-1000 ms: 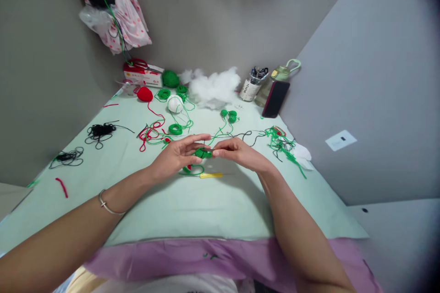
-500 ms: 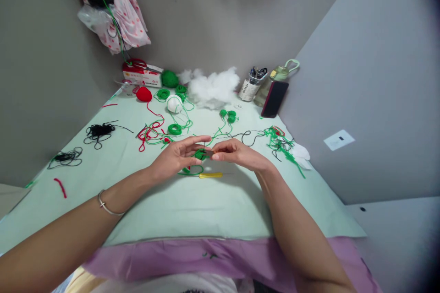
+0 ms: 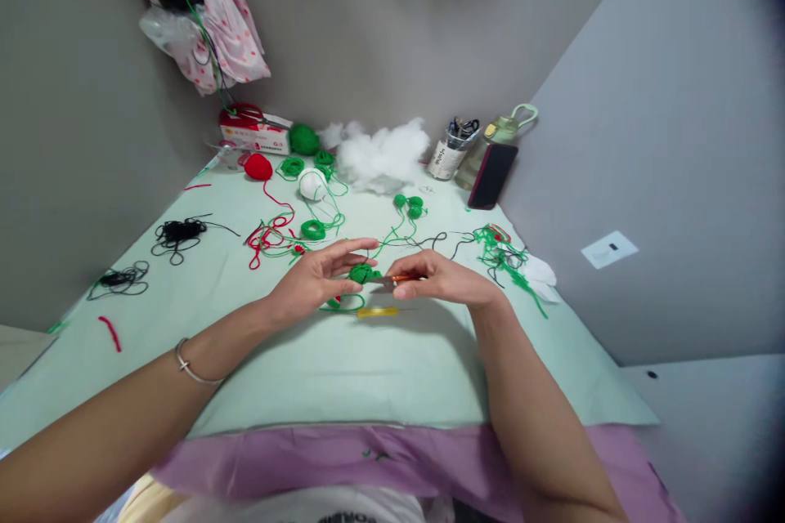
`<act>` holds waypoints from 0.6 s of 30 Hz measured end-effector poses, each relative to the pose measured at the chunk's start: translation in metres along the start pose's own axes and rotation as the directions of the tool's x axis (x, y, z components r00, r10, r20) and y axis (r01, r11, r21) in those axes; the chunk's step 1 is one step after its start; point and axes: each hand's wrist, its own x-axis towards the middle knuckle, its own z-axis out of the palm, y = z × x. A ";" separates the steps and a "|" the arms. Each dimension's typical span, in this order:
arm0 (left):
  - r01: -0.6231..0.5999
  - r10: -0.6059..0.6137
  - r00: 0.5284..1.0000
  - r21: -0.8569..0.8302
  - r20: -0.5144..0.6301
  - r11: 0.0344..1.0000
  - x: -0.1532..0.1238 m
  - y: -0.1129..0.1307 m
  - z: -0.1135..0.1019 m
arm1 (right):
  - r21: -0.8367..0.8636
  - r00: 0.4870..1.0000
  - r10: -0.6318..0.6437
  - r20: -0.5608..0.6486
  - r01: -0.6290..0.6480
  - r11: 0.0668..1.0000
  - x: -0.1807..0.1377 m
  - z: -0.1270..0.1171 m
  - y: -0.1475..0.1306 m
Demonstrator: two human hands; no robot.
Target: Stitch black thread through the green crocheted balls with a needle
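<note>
My left hand (image 3: 316, 279) pinches a small green crocheted piece (image 3: 361, 272) between thumb and fingers, just above the pale green table cover (image 3: 343, 368). My right hand (image 3: 438, 278) grips an orange-handled crochet hook (image 3: 401, 279) whose tip points left into the green piece. A green yarn strand runs from the piece towards the table's far side. A yellow crochet hook (image 3: 377, 312) lies on the cover just below both hands.
Green crocheted rings (image 3: 312, 230), a red ball (image 3: 258, 167), a white ball (image 3: 312, 185), tangled red, green and black yarn (image 3: 177, 233), white stuffing (image 3: 380, 154), a tool jar (image 3: 446, 155), a bottle and a dark phone (image 3: 491, 176) lie at the back. Grey walls close in on three sides.
My right hand has drawn back slightly to the right, and the orange hook handle now shows between its fingers. The left hand and green piece have hardly moved.
</note>
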 end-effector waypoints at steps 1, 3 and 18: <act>-0.006 0.007 1.000 0.021 -0.017 1.000 0.000 0.000 0.000 | -0.039 1.000 0.018 0.018 -0.017 0.999 -0.003 -0.003 0.000; -0.015 0.017 0.999 0.056 -0.037 0.998 0.000 0.000 -0.001 | -0.125 0.998 0.057 -0.003 -0.057 0.991 -0.008 -0.006 0.000; -0.028 0.136 0.966 0.429 -0.222 0.903 0.005 0.002 -0.015 | -0.201 0.618 -0.014 -0.786 -0.235 0.951 -0.003 -0.023 0.022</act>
